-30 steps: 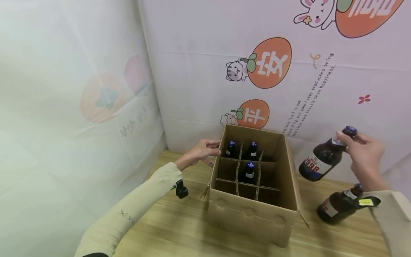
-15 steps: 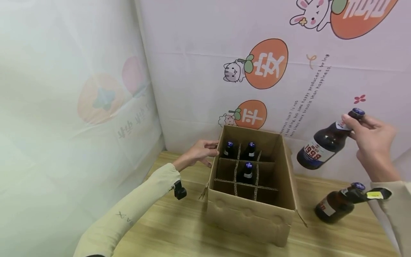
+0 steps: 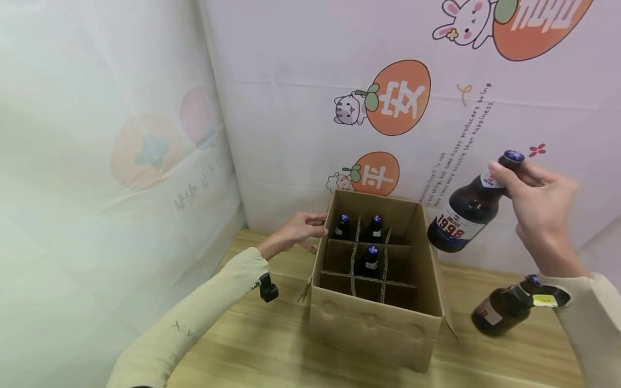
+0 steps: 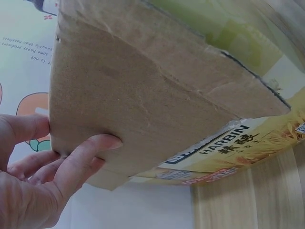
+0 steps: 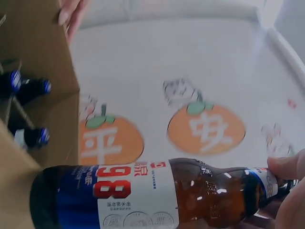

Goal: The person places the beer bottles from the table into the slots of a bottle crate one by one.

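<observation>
An open cardboard box (image 3: 373,331) with divider compartments holds three beer bottles; one near the middle is a dark bottle (image 3: 372,261) with a blue cap. My left hand (image 3: 297,231) grips the box at its far left edge. In the left wrist view its fingers (image 4: 97,145) lie against the brown flap (image 4: 143,90) and reach round its edge. My right hand (image 3: 545,210) holds a brown beer bottle (image 3: 461,213) by the neck, tilted, just right of the box rim. In the right wrist view this bottle's "98" label (image 5: 136,193) shows large; its base overlaps the box wall.
Another beer bottle (image 3: 499,310) stands on the wooden table (image 3: 252,339), right of the box and below my right wrist. A white printed cloth (image 3: 291,108) hangs behind the box, and a second cloth (image 3: 97,215) hangs at the left.
My right hand has raised the beer bottle, then moved it left towards the box. My left hand stays at the box edge. The whole view has shifted slightly.
</observation>
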`<state>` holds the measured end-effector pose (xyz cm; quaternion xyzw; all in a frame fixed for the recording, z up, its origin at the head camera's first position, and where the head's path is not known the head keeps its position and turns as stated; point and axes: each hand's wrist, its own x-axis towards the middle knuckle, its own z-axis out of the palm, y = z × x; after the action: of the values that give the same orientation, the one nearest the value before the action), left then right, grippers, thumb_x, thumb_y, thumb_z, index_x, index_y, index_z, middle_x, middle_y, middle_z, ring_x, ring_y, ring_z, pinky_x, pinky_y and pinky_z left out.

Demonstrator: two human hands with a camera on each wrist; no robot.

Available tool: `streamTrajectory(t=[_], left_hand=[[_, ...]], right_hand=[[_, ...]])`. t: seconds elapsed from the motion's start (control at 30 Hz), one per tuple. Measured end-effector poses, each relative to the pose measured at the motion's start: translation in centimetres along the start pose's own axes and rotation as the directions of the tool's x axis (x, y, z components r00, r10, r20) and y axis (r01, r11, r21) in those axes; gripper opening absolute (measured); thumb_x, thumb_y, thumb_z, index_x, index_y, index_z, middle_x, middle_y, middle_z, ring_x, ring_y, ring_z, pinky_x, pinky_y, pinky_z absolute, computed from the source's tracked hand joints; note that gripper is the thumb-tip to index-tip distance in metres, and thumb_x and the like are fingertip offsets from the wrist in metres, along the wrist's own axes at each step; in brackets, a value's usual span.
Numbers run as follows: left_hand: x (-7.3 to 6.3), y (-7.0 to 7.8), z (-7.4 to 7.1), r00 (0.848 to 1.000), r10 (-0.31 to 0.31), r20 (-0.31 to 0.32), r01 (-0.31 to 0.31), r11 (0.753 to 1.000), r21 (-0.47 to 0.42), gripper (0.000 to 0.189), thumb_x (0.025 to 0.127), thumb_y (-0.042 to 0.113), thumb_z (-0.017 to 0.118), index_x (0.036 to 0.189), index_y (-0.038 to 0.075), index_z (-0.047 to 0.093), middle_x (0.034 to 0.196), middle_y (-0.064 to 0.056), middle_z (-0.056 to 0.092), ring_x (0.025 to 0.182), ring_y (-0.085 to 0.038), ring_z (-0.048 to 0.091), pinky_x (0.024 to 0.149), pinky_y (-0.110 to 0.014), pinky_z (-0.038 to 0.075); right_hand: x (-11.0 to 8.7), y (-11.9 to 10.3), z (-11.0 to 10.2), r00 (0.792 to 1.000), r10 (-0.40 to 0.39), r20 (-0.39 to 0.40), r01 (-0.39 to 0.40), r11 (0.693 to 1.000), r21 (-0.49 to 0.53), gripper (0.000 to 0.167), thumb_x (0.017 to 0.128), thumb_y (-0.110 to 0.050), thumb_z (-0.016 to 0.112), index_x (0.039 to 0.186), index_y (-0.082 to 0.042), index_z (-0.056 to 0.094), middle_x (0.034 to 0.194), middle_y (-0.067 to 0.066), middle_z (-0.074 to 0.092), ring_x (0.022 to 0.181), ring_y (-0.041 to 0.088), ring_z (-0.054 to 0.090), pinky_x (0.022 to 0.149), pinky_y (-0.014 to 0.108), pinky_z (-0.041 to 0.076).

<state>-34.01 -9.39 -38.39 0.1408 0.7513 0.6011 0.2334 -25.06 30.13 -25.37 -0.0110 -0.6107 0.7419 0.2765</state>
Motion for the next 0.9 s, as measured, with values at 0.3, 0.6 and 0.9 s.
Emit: streamTrajectory(t=[0.3, 0.6, 0.9], left_hand=[[0.1, -0.2, -0.2, 1.0, -0.006, -0.023, 0.006, 1.0, 0.0, 0.063, 0.101, 0.001, 0.065, 0.159, 0.004, 0.041, 0.162, -0.023, 0.041, 0.134, -0.044, 0.058, 0.074, -0.04, 0.07], [0.3, -0.3, 0.1, 1.0, 0.003, 0.0, -0.003, 1.0, -0.007, 0.063, 0.101, 0.001, 0.064, 0.159, 0.003, 0.039, 0.162, -0.024, 0.041, 0.132, -0.043, 0.06, 0.074, -0.039, 0.07], [0.2, -0.2, 0.2, 1.0, -0.005, -0.021, 0.005, 1.0, -0.018, 0.062, 0.101, 0.001, 0.065, 0.159, 0.004, 0.042, 0.162, -0.023, 0.042, 0.134, -0.042, 0.059, 0.074, -0.04, 0.07]], right_hand=[[-1.1, -0.5, 3.2, 0.994, 0.025, 0.104, -0.021, 0.999, -0.033, 0.035, 0.08, -0.004, 0.091, 0.113, -0.009, 0.081, 0.095, -0.006, 0.082, 0.085, 0.007, 0.077, 0.077, 0.014, 0.064], [-1.2, 0.1, 6.1, 0.983, 0.048, 0.178, -0.029, 0.993, -0.111, 0.031, 0.082, -0.008, 0.09, 0.111, -0.012, 0.082, 0.094, -0.008, 0.082, 0.082, 0.005, 0.076, 0.075, 0.014, 0.063], [-1.0, 0.8, 9.8, 0.943, 0.157, 0.295, 0.006, 0.875, -0.485, 0.066, 0.09, -0.036, 0.084, 0.141, 0.0, 0.064, 0.104, -0.022, 0.077, 0.1, 0.002, 0.069, 0.082, 0.013, 0.061]])
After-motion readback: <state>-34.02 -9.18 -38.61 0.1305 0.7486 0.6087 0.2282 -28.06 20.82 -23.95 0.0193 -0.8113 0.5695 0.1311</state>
